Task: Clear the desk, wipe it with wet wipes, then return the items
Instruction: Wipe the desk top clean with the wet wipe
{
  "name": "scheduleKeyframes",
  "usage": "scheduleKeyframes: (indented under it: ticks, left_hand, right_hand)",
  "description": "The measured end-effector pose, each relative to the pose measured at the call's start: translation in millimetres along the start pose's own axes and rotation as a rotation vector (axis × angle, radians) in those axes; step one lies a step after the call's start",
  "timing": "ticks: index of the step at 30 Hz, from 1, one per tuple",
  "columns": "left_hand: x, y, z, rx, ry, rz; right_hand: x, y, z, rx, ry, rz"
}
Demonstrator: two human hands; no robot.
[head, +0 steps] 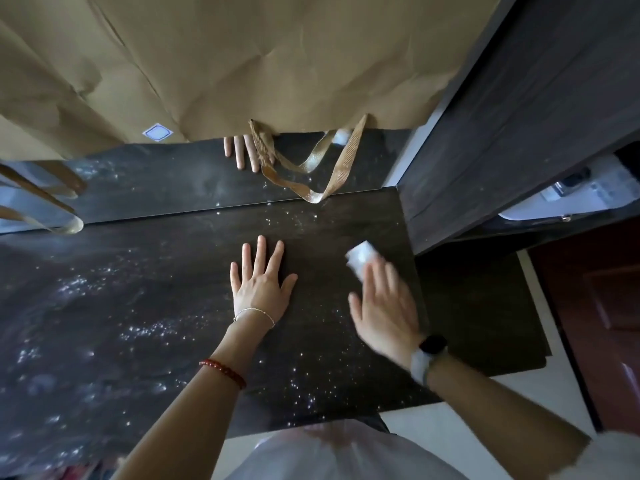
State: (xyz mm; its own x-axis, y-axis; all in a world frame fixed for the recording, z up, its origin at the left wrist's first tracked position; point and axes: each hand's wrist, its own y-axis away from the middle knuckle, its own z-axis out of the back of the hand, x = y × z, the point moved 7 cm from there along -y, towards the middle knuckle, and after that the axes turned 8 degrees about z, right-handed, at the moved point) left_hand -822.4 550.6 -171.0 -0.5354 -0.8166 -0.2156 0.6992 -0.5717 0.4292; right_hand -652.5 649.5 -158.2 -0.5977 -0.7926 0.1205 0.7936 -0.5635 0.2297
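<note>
The dark wood desk (156, 306) fills the view, dotted with shiny wet droplets. My left hand (261, 282) lies flat on it near the middle, fingers spread, holding nothing. My right hand (384, 306) is blurred near the desk's right edge and presses a white wet wipe (361, 258) against the surface under its fingers.
A mirror (156, 181) stands along the desk's back edge, covered above by brown paper (242, 64); a gold ribbon (325, 188) hangs from it down to the desk. A dark cabinet (519, 116) rises at the right. A lower dark shelf (485, 306) adjoins the desk's right side.
</note>
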Motion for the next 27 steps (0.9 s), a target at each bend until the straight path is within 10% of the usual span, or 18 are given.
scheduleKeyframes:
  ticks: [5, 14, 20, 27]
  left_hand:
    - [1, -1, -1, -0.016, 0.012, 0.002]
    - [2, -2, -2, -0.034, 0.023, -0.007]
    - [4, -1, 0, -0.046, 0.026, -0.012]
    - [46, 2, 48, -0.369, 0.301, 0.019]
  right_hand:
    - [-40, -74, 27, 0.004, -0.097, -0.314]
    - [7, -41, 7, -0.062, -0.046, 0.072]
    - [-34, -88, 24, -0.132, -0.201, -0.249]
    - [104, -121, 13, -0.062, -0.376, 0.214]
